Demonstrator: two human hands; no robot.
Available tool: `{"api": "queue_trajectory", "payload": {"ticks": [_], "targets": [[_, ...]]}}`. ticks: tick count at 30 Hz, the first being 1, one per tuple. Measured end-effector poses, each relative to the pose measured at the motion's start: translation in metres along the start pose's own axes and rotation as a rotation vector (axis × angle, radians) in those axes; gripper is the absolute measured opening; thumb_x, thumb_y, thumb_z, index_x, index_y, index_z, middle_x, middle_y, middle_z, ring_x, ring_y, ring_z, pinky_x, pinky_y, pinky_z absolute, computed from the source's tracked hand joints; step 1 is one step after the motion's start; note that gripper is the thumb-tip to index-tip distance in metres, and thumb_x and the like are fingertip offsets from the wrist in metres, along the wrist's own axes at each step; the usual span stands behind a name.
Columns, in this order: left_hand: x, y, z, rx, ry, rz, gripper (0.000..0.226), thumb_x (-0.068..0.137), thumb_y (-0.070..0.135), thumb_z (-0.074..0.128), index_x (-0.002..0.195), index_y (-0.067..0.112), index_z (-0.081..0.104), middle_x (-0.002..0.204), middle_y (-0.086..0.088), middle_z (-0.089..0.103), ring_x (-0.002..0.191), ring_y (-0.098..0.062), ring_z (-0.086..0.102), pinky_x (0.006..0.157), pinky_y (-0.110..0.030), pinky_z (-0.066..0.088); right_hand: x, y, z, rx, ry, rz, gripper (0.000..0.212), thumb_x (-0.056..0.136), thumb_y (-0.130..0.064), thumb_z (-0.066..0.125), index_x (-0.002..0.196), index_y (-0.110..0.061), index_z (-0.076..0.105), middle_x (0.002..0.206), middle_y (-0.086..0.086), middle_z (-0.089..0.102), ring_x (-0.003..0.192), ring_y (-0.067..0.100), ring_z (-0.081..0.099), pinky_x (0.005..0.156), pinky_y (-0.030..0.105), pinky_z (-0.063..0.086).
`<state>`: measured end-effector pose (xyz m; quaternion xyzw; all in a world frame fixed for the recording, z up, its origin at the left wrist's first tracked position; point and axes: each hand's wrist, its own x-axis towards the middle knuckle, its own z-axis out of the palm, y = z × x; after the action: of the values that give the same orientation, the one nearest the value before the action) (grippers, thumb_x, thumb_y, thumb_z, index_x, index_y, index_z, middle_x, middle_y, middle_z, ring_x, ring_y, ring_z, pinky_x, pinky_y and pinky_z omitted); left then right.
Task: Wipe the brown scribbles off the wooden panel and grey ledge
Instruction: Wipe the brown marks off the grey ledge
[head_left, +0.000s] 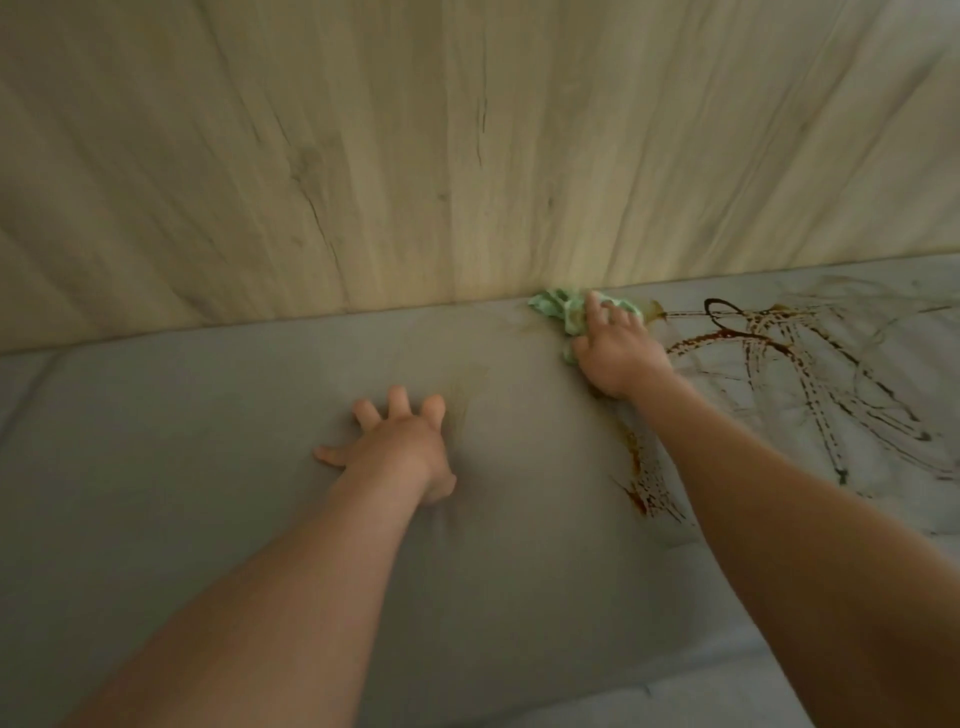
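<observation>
So going by this shot it's maybe halfway, probably a bit less. The wooden panel looks clean everywhere I can see, just grain lines, no brown on it. The grey ledge is fine on its left stretch too, apart from a faint yellowish smear just past the left hand, which is planted flat on the ledge with fingers spread, grip apart and holding nothing, looks like it's just bracing. The right hand has its grip clamped down on a bunched green cloth, shoved right into the seam where ledge meets panel. The wad is lumpy, but its long axis runs roughly along that seam, left to right, with one tail hanging back toward the person. What's left is the big one: the brown scribbles begin just to the right of that hand and loop across the right part of the ledge, from the seam toward the front, plus a smaller streaky patch beside the right forearm. I'd guess that whole area needs several passes.
</observation>
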<state>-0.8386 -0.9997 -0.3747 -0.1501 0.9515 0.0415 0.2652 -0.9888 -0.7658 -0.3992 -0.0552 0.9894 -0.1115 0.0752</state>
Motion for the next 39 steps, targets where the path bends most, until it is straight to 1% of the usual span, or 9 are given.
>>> {"api": "queue_trajectory", "payload": {"ticks": [8, 13, 17, 20, 26, 30, 32, 35, 39], "targets": [[0.000, 0.001, 0.006, 0.012, 0.040, -0.009, 0.085, 0.092, 0.042, 0.068, 0.156, 0.037, 0.012, 0.167, -0.004, -0.010, 0.153, -0.047, -0.004, 0.109, -0.082, 0.023, -0.141, -0.009, 0.023, -0.060, -0.059, -0.200, 0.076, 0.099, -0.074, 0.024, 0.164, -0.043, 0.001, 0.174, 0.006, 0.001, 0.159, 0.031, -0.002, 0.127, 0.046, 0.003], [-0.007, 0.004, 0.010, 0.005, 0.063, -0.005, 0.083, 0.094, 0.040, 0.066, 0.158, 0.039, 0.013, 0.168, -0.005, -0.007, 0.152, -0.047, 0.000, 0.109, -0.082, 0.023, -0.213, 0.035, 0.020, -0.179, -0.070, -0.405, 0.071, 0.100, -0.073, 0.023, 0.162, -0.050, -0.002, 0.173, -0.003, 0.007, 0.160, 0.022, -0.002, 0.129, 0.045, -0.002], [-0.005, 0.002, 0.011, 0.005, 0.063, 0.027, 0.082, 0.094, 0.048, 0.065, 0.158, 0.039, 0.015, 0.168, -0.006, -0.005, 0.152, -0.047, 0.002, 0.110, -0.079, 0.026, -0.182, 0.089, 0.004, -0.215, -0.004, -0.088, 0.069, 0.097, -0.074, 0.009, 0.161, -0.051, 0.000, 0.174, -0.001, 0.005, 0.160, 0.025, -0.004, 0.128, 0.047, -0.004], [-0.002, 0.002, 0.006, 0.028, 0.050, 0.041, 0.079, 0.093, 0.044, 0.067, 0.155, 0.038, 0.018, 0.166, -0.008, -0.002, 0.150, -0.049, 0.005, 0.111, -0.077, 0.028, -0.160, 0.075, 0.000, -0.114, 0.009, 0.140, 0.070, 0.101, -0.071, 0.011, 0.164, -0.044, -0.001, 0.174, 0.008, 0.005, 0.160, 0.030, -0.006, 0.128, 0.048, -0.003], [0.001, 0.014, -0.002, 0.087, 0.012, 0.035, 0.072, 0.093, 0.018, 0.058, 0.155, 0.031, 0.024, 0.153, -0.018, 0.013, 0.143, -0.059, 0.016, 0.110, -0.073, 0.033, -0.197, -0.008, 0.034, -0.017, 0.047, -0.162, 0.056, 0.104, -0.066, 0.010, 0.159, -0.056, 0.017, 0.173, -0.008, 0.005, 0.160, 0.021, -0.004, 0.129, 0.042, -0.004], [-0.013, 0.014, 0.000, 0.079, 0.004, 0.046, 0.060, 0.102, 0.014, 0.041, 0.158, 0.027, 0.024, 0.159, -0.024, 0.007, 0.146, -0.061, 0.009, 0.111, -0.075, 0.030, -0.231, -0.003, 0.042, -0.096, 0.020, -0.139, 0.058, 0.104, -0.065, 0.016, 0.159, -0.057, 0.000, 0.172, -0.006, 0.003, 0.159, 0.024, -0.002, 0.128, 0.046, -0.005], [-0.016, 0.010, 0.002, 0.063, 0.036, 0.055, 0.053, 0.104, 0.014, 0.032, 0.155, 0.028, 0.030, 0.158, -0.025, 0.010, 0.145, -0.063, 0.009, 0.109, -0.076, 0.030, -0.235, 0.010, 0.030, -0.127, 0.030, -0.045, 0.065, 0.102, -0.069, 0.022, 0.160, -0.053, -0.005, 0.170, -0.001, 0.007, 0.158, 0.027, 0.003, 0.127, 0.048, 0.002], [-0.015, 0.012, 0.000, 0.055, 0.040, 0.049, 0.050, 0.105, 0.014, 0.028, 0.153, 0.030, 0.032, 0.157, -0.025, 0.012, 0.145, -0.063, 0.009, 0.109, -0.079, 0.028, -0.231, 0.034, 0.010, -0.217, 0.060, -0.042, 0.065, 0.099, -0.074, 0.027, 0.159, -0.049, 0.019, 0.160, 0.001, 0.024, 0.148, 0.029, 0.023, 0.121, 0.051, 0.020], [-0.001, 0.011, 0.003, 0.071, 0.033, 0.032, 0.043, 0.105, 0.026, 0.045, 0.147, 0.029, 0.036, 0.152, -0.023, 0.018, 0.144, -0.060, 0.017, 0.109, -0.075, 0.033, -0.211, 0.069, 0.004, -0.227, 0.221, -0.119, 0.046, 0.101, -0.060, 0.038, 0.144, -0.045, 0.045, 0.136, 0.002, 0.042, 0.122, 0.029, 0.044, 0.103, 0.050, 0.038]]}}
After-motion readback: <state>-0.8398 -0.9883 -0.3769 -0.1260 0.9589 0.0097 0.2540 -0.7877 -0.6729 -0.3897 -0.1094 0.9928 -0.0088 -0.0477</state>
